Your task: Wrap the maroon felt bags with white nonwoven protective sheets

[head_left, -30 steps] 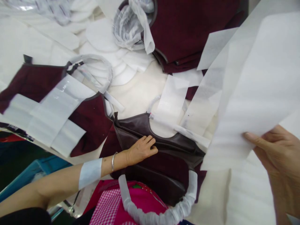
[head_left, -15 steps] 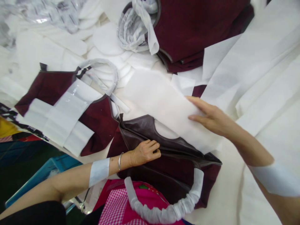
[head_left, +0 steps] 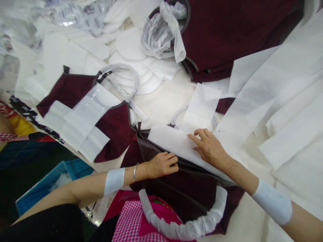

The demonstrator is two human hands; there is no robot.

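A dark maroon handbag (head_left: 186,191) with brown trim lies in front of me, its mouth parted. My left hand (head_left: 163,165) is closed on the near edge of that opening. A white padding sheet (head_left: 169,139) stands partly inside the mouth, its lower part hidden by the bag's near side. My right hand (head_left: 210,149) grips the sheet near its upper edge, thumb on the near side. The near handle, in a crinkled white wrap (head_left: 181,230), loops down toward my body.
A second maroon bag (head_left: 116,131) lies at left under white sheets (head_left: 83,117). More maroon bags (head_left: 227,33) are stacked at the back right. White padding pieces (head_left: 131,43) cover the back. Long white sheets (head_left: 290,101) lie at right; a blue crate (head_left: 42,191) stands below left.
My right hand has brought the white sheet down and toward me, into the bag's mouth. My left hand keeps its hold on the bag's edge. The whole view has shifted slightly.
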